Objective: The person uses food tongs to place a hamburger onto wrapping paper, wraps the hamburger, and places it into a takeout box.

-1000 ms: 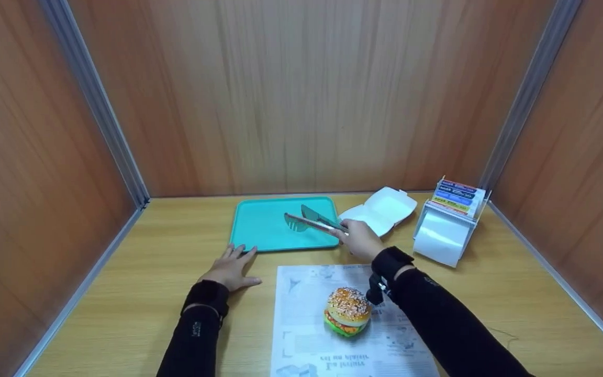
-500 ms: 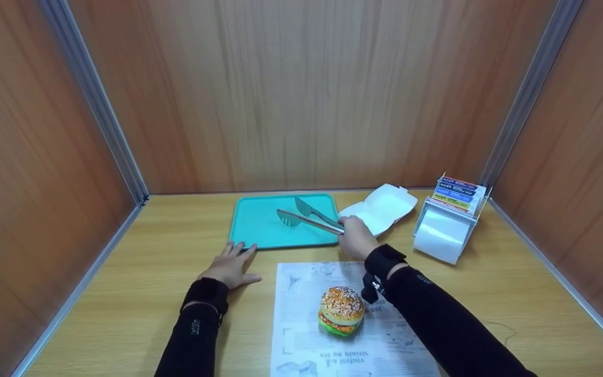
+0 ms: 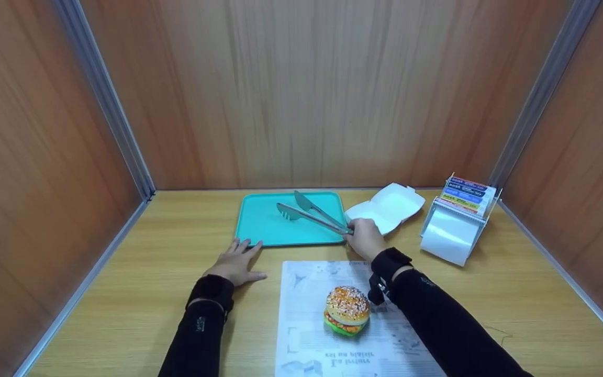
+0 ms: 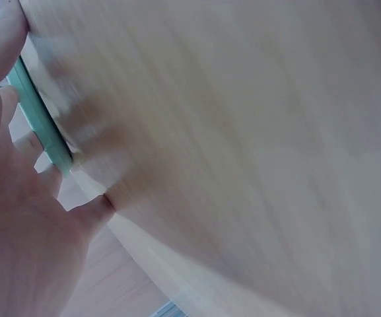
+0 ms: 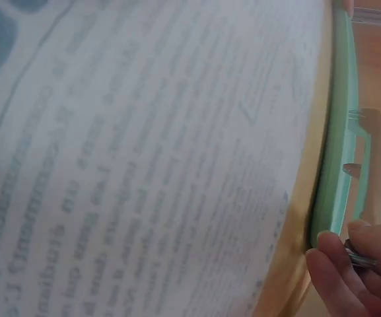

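My right hand (image 3: 365, 238) pinches the hinge end of metal tongs (image 3: 318, 218) beside the tray's front right corner. The tongs lie spread across the turquoise tray (image 3: 259, 230), their slotted heads pointing to the back left; whether they touch its surface is hard to tell. In the right wrist view the fingers (image 5: 332, 264) hold the metal end close to the tray's rim. With fingers spread, my left hand (image 3: 234, 264) rests at the tray's front left edge, fingertips on the rim. A seeded toy-like hamburger (image 3: 347, 310) sits on printed paper (image 3: 306, 293) in front of the tray.
An opened white clamshell box (image 3: 388, 207) stands just behind my right hand. Farther right is a wire rack (image 3: 456, 225) holding colourful labels and white sheets. Wood-grain panels (image 3: 322, 94) close in the table at the back and both sides.
The tongs' heads have shifted back and left over the tray, and more of their length shows past my right hand. My left hand stays at the tray's edge. The head view shifted slightly.
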Tool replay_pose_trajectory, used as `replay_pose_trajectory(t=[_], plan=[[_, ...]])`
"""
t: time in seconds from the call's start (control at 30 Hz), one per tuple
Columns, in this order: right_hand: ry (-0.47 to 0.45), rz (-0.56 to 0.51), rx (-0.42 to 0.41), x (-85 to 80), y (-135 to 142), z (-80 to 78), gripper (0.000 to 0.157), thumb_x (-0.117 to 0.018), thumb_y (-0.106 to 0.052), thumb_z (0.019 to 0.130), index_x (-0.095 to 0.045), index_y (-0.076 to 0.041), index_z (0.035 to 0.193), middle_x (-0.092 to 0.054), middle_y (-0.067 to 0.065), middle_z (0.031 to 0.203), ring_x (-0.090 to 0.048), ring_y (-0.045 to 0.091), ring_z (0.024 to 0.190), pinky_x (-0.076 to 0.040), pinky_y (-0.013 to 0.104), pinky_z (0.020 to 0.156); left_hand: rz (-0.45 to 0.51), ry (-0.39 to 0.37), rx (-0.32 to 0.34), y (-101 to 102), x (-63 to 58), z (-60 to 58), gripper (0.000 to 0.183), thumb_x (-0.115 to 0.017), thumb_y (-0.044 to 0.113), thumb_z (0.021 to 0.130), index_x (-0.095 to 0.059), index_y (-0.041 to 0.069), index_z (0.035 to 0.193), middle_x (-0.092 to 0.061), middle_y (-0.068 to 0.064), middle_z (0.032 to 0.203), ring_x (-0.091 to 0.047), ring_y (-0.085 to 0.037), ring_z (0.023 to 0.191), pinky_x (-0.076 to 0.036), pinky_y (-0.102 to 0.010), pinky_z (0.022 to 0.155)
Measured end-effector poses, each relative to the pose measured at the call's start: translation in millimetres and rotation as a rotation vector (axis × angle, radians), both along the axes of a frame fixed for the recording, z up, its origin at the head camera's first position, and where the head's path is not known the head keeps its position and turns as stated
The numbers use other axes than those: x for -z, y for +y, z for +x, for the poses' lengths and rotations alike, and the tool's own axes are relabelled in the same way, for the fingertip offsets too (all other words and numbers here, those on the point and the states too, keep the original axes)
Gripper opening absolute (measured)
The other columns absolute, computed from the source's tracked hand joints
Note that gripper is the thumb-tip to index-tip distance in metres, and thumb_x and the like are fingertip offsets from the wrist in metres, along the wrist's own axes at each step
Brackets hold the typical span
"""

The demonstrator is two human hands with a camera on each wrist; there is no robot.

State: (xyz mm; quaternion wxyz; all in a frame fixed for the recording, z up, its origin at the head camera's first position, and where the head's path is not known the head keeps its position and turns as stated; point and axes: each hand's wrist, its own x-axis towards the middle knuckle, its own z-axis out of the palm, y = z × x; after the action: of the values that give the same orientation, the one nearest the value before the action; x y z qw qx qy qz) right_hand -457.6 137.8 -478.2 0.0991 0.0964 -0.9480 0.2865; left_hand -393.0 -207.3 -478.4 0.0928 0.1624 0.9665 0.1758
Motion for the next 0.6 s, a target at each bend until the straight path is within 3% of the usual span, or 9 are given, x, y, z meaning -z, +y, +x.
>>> replay_pose_trajectory(t=[0.17, 0.37, 0.6], plan=[[-0.054, 0.046, 0.026, 2.6, -2.3, -1.7, 0.01, -0.08, -0.008, 0.096, -0.078, 0.0, 0.103, -0.077, 0.012, 0.095, -0.071, 0.023, 0.083, -0.057, 0.037, 0.075, 0.002, -0.003, 0.004, -2.3, -1.5, -0.4, 0.085, -0.074, 0.042, 0.101, -0.032, 0.007, 0.167, -0.023, -0.031, 0.171, -0.01, -0.054, 0.159, -0.02, -0.075, 0.122], [-0.094, 0.041, 0.001, 0.5, -0.1, 1.2, 0.018, -0.082, -0.011, 0.096, -0.078, 0.0, 0.11, -0.078, 0.012, 0.104, -0.072, 0.022, 0.093, -0.058, 0.039, 0.082, 0.004, 0.004, 0.014, -5.9, 5.6, -3.6, 0.086, -0.07, 0.047, 0.103, -0.029, 0.01, 0.169, -0.021, -0.029, 0.172, -0.007, -0.053, 0.16, -0.016, -0.074, 0.124], [-0.246, -0.05, -0.011, -22.8, 20.6, 13.1, 0.027, -0.079, -0.02, 0.099, -0.075, 0.001, 0.116, -0.075, 0.01, 0.094, -0.07, 0.022, 0.074, -0.052, 0.028, 0.058, 0.025, 0.008, 0.027, -9.2, 5.2, -3.3, 0.087, -0.073, 0.046, 0.101, -0.032, 0.007, 0.167, -0.021, -0.031, 0.172, -0.009, -0.055, 0.159, -0.017, -0.078, 0.121]])
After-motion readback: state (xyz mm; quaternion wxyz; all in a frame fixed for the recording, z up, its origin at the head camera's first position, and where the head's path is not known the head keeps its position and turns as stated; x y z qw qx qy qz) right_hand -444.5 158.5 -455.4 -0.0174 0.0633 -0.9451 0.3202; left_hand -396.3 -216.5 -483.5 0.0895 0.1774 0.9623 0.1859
